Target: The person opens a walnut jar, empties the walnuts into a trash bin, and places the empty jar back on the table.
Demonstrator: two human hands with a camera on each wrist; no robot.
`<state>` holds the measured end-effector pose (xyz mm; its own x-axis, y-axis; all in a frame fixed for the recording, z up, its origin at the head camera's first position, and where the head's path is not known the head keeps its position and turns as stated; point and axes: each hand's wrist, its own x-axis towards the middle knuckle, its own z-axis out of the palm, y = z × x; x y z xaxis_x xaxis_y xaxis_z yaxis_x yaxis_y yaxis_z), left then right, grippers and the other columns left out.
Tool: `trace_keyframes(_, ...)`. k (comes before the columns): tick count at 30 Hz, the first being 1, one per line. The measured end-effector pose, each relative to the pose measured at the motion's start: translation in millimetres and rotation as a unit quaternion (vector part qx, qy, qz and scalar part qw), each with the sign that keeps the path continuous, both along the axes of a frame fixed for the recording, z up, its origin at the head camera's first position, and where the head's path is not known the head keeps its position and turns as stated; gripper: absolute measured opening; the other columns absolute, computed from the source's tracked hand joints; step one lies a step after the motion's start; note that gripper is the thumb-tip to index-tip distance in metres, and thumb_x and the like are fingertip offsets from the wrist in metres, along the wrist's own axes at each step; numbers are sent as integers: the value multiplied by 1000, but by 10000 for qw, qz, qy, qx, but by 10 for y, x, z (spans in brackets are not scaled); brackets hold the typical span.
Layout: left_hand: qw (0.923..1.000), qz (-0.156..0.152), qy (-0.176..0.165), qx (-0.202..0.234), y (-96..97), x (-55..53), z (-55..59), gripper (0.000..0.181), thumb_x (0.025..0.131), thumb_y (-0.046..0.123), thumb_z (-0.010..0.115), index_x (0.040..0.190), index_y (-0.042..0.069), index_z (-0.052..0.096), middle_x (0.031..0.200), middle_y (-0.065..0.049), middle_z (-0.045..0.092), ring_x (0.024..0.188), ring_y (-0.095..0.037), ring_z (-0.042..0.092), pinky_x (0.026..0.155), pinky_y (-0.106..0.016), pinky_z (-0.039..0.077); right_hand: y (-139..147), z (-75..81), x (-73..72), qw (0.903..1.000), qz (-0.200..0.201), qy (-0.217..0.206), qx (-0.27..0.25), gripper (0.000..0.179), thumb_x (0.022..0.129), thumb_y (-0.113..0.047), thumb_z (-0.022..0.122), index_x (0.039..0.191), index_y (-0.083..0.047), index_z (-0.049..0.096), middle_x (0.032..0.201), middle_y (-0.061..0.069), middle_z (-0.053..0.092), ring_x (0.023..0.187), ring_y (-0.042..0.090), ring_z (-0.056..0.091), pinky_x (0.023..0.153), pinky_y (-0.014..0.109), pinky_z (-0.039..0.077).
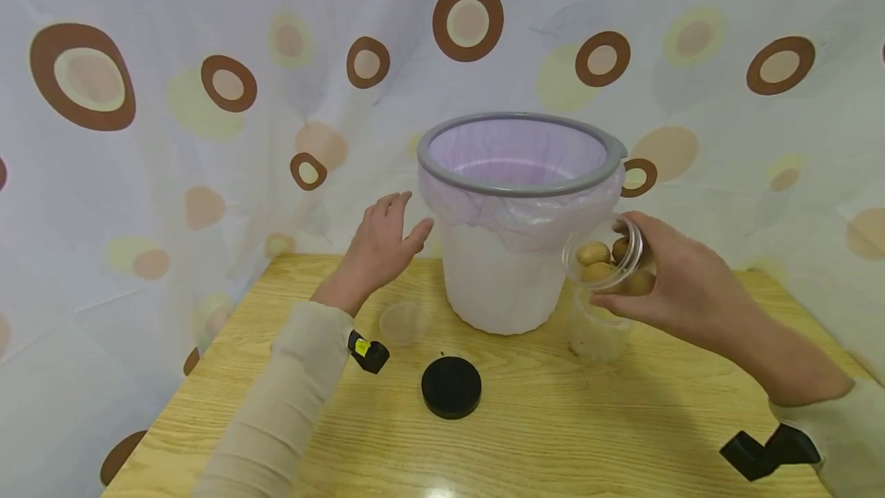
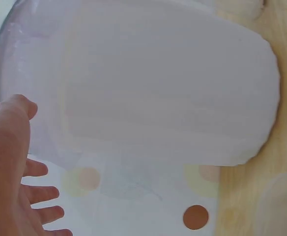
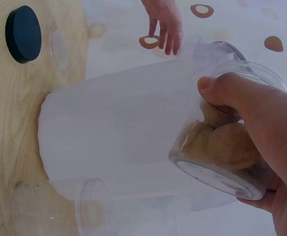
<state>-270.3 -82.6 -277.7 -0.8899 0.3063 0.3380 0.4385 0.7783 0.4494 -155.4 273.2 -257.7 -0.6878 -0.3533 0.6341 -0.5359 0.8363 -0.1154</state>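
My right hand (image 1: 698, 290) grips a clear plastic jar (image 3: 183, 140), tilted, its open mouth toward the bin. Several round, tan-brown pieces that look like whole nuts (image 3: 232, 147) are inside the jar; their exact kind is not clear. Beside it stands a white bin (image 1: 501, 275) with a grey rim and a thin, pale purple liner folded over its edge. The bin's floor is hidden from view. My left hand (image 1: 383, 240) hovers by the bin's left side, fingers spread and holding nothing; in the left wrist view its thumb (image 2: 28, 105) overlaps the bin's upper part.
On the wooden table (image 1: 539, 429) a second clear jar (image 1: 600, 336) stands right of the bin, below my right hand. A round black lid (image 1: 452, 387) lies in front, and a translucent disc (image 1: 404, 323) lies left of the bin. A patterned curtain (image 1: 207, 6) hangs behind.
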Motion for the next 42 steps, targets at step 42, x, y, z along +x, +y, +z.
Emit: trace_keyframes(42, 9982, -495, 99, -335, 549, -254, 984, 61, 105, 42, 30, 155, 8, 30, 158, -12, 32, 147, -32, 28, 122, -41, 24, -12, 701, -118, 9990, -146, -14, 430, 83, 61, -32, 94, 127, -5, 51, 93, 2, 68, 76, 15, 62, 61, 34, 49)
